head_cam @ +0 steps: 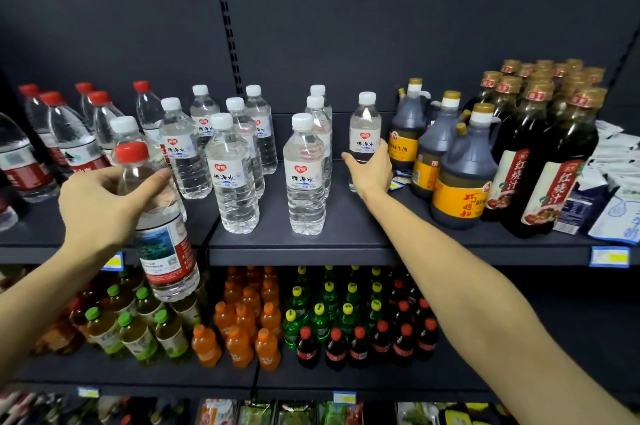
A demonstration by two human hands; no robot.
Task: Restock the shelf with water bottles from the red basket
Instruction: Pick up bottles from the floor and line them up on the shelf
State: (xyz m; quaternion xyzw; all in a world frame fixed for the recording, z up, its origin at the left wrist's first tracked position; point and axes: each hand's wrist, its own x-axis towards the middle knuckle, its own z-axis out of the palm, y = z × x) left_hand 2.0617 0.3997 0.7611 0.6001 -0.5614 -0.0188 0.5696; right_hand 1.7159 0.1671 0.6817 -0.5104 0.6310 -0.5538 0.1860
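The white-capped water bottle [364, 134] that the right hand [371, 171] is grasping is carrying a red heart logo and the characters 纯净水; the matching bottle [305, 179] just left of that hand and another [232, 179] further left are showing the same 纯净水. Right of that hand, a yellow-labelled dark jug [406, 134] is displaying 味生抽, and two dark sauce bottles [568, 165] beyond it are reading 红烧汁 on red strips. The red-capped bottle [160, 227] in the left hand [100, 203] is bearing a red and white label whose print is too small to read. The shelf-edge price tags [609, 256] are blurring out.
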